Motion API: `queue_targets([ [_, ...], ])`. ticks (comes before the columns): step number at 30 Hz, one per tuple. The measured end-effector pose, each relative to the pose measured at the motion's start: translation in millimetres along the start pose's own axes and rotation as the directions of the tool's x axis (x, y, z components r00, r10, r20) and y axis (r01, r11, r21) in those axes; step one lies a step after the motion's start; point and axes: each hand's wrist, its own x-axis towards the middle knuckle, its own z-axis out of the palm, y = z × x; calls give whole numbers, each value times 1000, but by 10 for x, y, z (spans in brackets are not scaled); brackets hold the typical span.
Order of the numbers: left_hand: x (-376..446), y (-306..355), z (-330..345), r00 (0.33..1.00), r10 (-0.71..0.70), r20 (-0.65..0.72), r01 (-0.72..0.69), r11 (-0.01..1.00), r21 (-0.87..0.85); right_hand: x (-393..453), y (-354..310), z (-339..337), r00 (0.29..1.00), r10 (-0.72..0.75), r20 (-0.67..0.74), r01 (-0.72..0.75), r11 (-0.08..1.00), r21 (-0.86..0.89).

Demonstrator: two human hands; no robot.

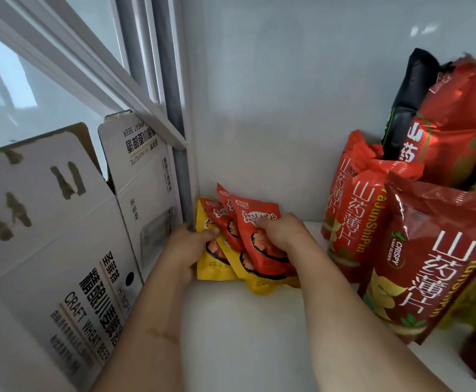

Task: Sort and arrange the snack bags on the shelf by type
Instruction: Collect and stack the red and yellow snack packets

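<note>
— Big red yam chip bags [418, 250] stand on the right of the white shelf [245, 321].
— And the hands?
— Left hand [191, 244] and right hand [282, 230] both curl round small red-and-yellow packets [248, 244] in the back corner.

Two bare forearms are showing, no sleeves reaching into view on either. The left forearm [152, 329] is carrying a thin reddish line across its near part, like a scratch or a pressed-in mark. The left hand [187, 246] and right hand [283, 232] are wearing no gloves, rings or watch. The fingers [265, 222] are looking short and rounded, nails too blurred to tell.
</note>
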Motion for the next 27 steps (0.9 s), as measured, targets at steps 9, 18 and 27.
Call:
queue_targets([
  [9, 41, 18, -96, 992, -36, 124, 39, 999, -20, -8, -28, -39, 997, 46, 68, -60, 974, 218],
  [18, 38, 26, -113, 980, -29, 196, 36, 999, -31, -14, -87, -34, 992, 80, 102, -101, 969, 224],
  [27, 85, 12, -173, 978, -55, 202, 64, 997, -35, 27, 34, -74, 982, 143, 126, -186, 861, 473],
])
